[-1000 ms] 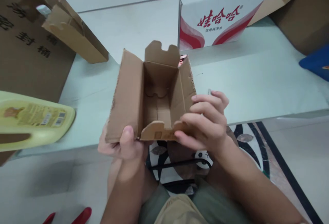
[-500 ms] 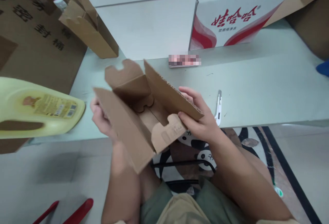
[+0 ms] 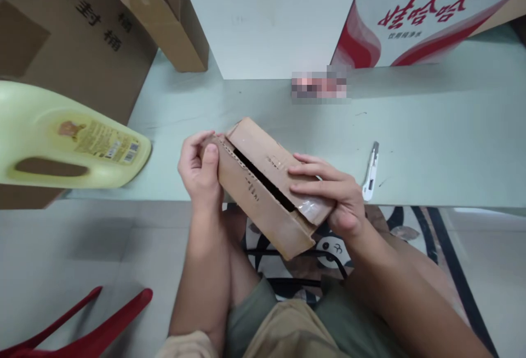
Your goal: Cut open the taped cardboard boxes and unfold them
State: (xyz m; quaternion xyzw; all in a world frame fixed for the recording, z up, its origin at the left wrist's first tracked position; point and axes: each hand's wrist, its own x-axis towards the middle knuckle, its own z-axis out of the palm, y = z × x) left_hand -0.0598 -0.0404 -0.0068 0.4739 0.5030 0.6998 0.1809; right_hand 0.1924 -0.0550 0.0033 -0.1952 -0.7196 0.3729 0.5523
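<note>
A brown cardboard box [image 3: 263, 166] is held slantwise near the table's front edge, its two long top flaps folded inward with a dark gap between them. My left hand [image 3: 201, 169] grips its far left end, the thumb on the near flap. My right hand [image 3: 329, 188] holds the right end, with fingers laid over the far flap near some clear tape. The inside of the box is mostly hidden. To the right of my right hand, a white utility knife [image 3: 371, 172] lies on the table [image 3: 431, 144].
A yellow bottle [image 3: 74, 139] lies at the left before a large brown carton [image 3: 78, 62]. Behind stand a narrow open cardboard box [image 3: 176, 29], a white box [image 3: 271, 24] and a red-and-white carton [image 3: 411, 29]. A blurred pink item [image 3: 319, 85] sits at the back.
Both long flaps, upright and spread before, are now folded over the box opening. My left hand has come round onto the near flap, and my right fingers now lie over the far one.
</note>
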